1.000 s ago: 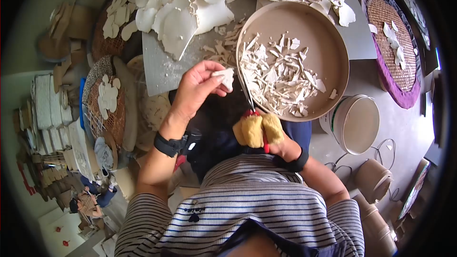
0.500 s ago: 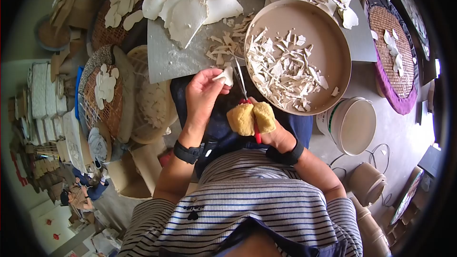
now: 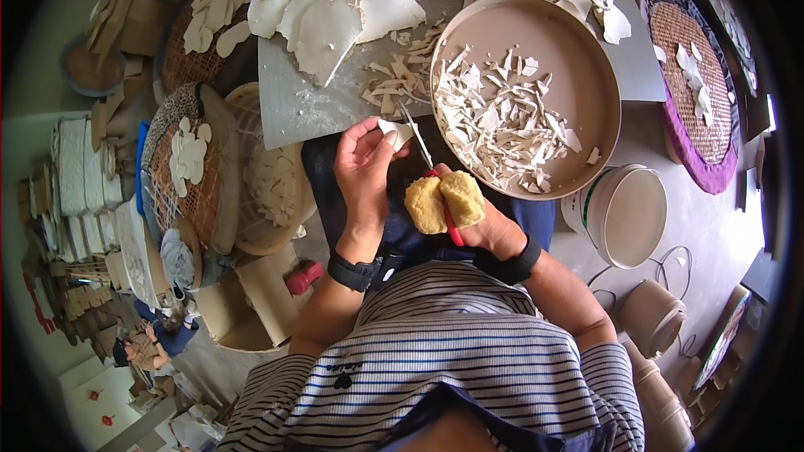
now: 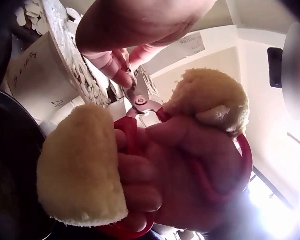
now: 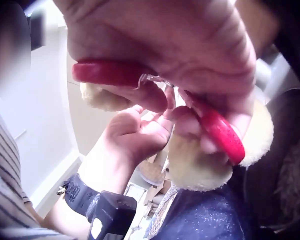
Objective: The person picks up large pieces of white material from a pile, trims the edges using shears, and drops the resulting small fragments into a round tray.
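Note:
My left hand (image 3: 363,177) pinches a small flat white piece (image 3: 395,135) between thumb and fingers, over the lap. In my right hand (image 3: 496,233) is a pair of scissors (image 3: 423,149) with red handles, blades pointing away from the body. Yellow spongy padding (image 3: 425,206) sits about the handles and the fingers. The blades stand slightly parted, right at the edge of the white piece. In the left wrist view the red handles (image 4: 130,135) are spread, with the right fingers curled round them.
A round brown tray (image 3: 578,50) beyond the hands holds many white scraps (image 3: 494,121). Large white sheets (image 3: 322,29) lie stacked on the grey table (image 3: 289,109). A white bucket (image 3: 582,213) stands at the right, and woven trays (image 3: 695,42) flank both sides.
The scissors have come up to the white piece and their blades have parted. The left hand has turned more upright, still pinching the piece.

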{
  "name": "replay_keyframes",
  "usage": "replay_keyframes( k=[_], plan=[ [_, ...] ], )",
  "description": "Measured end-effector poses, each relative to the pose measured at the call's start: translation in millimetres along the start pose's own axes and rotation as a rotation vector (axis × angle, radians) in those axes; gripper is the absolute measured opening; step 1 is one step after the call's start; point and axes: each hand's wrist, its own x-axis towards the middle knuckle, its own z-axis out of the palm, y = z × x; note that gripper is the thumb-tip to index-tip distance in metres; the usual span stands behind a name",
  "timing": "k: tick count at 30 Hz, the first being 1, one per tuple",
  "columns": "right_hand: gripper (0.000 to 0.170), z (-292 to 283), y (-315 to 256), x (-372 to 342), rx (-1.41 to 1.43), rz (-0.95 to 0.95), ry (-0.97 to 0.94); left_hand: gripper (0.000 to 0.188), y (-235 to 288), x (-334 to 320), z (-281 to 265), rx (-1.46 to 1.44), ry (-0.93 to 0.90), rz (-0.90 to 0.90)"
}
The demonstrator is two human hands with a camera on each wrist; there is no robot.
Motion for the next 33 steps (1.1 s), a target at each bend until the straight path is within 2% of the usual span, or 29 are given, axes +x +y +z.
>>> replay_keyframes(
  k=[2,4,6,10,12,15,18,21,22,24,25,26,28,30,32,33],
  plan=[
    [0.023,-0.8,-3.9,1.2,0.021,0.008,-0.018,0.029,0.0,3.9,-3.9,0.028,-0.009,-0.019],
    [0.021,16.1,13.8,1.3,0.365,0.072,0.038,0.026,1.1,12.7,-9.7,0.073,-0.033,-0.058],
    [0.022,20.8,22.3,-0.3,0.519,0.120,0.061,0.027,2.0,17.9,-12.9,0.107,-0.059,-0.098],
    [0.020,15.6,17.5,-4.1,0.279,0.043,0.074,0.027,4.1,20.5,-16.4,0.136,-0.073,-0.190],
    [0.021,17.9,22.2,-4.5,0.292,0.004,0.103,0.026,3.1,21.1,-15.8,0.128,-0.064,-0.220],
    [0.023,25.1,31.0,-2.6,0.491,0.065,0.130,0.026,-0.5,21.1,-17.7,0.125,-0.047,-0.226],
    [0.026,17.1,17.7,-3.7,0.293,0.080,0.102,0.025,-0.5,18.9,-24.1,0.118,-0.068,-0.210],
    [0.026,5.5,3.7,-4.8,-0.044,-0.105,0.049,0.025,22.2,20.8,-61.3,0.148,-0.097,-0.190],
    [0.024,3.1,3.0,-5.6,0.004,-0.068,0.043,0.025,38.6,26.1,-78.8,0.234,-0.041,-0.174],
    [0.022,-0.5,0.9,-7.0,0.103,0.003,0.029,0.028,62.0,44.4,-125.2,0.610,0.072,0.017],
    [0.024,0.2,1.8,-7.7,0.140,0.064,0.041,0.029,63.9,58.5,-158.5,0.969,0.112,0.305],
    [0.024,2.8,1.8,-7.0,0.200,0.063,0.039,0.029,81.2,61.8,-154.3,1.249,0.196,0.534],
    [0.024,8.0,1.7,-4.2,0.313,0.064,0.034,0.023,99.6,69.4,-114.5,1.249,0.083,0.632],
    [0.020,11.7,-3.1,-1.1,0.265,0.022,0.004,0.019,90.5,83.3,-74.3,1.015,-0.146,0.482],
    [0.021,10.9,-4.1,-1.8,0.196,-0.021,-0.008,0.017,69.9,98.5,-31.5,0.863,-0.297,0.306],
    [0.023,10.4,-7.9,-4.0,0.251,0.023,-0.006,0.017,53.9,113.1,-16.7,0.911,-0.329,0.283]
  ],
)
